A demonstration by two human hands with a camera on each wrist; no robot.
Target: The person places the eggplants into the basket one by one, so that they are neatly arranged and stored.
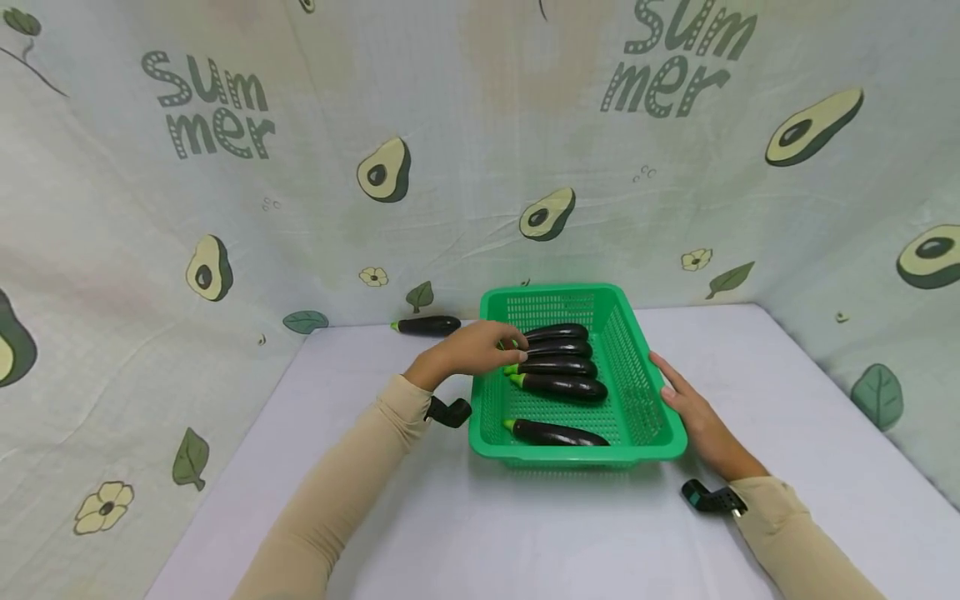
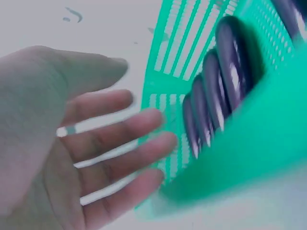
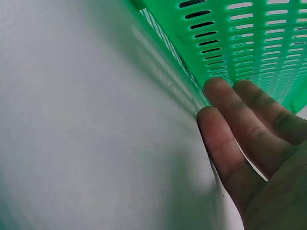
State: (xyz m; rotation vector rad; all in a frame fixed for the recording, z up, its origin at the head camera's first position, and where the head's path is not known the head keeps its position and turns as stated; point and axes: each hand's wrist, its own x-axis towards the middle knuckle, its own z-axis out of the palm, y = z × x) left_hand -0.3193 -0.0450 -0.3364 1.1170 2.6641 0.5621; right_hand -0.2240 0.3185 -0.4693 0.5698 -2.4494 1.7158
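Observation:
A green plastic basket (image 1: 577, 453) stands on the table with several dark purple eggplants inside. Most lie side by side in a row (image 1: 566, 387) toward the back, green stems to the left; one eggplant (image 1: 558, 433) lies apart near the front wall. My left hand (image 1: 483, 346) hovers over the basket's left rim, close to the stems. In the left wrist view its fingers (image 2: 139, 122) are spread and hold nothing. With extended fingers, my right hand (image 1: 697, 417) touches the basket's right side from outside; the right wrist view shows fingertips (image 3: 218, 88) against the slotted wall (image 3: 206, 28).
Another eggplant (image 1: 427, 326) lies outside the basket, at the table's back edge to the left. Behind the white table (image 1: 570, 542) hangs a cloth (image 1: 450, 100) printed with avocados and leaves. A dark wrist camera (image 1: 448, 412) sits on my left wrist, another (image 1: 708, 497) on my right.

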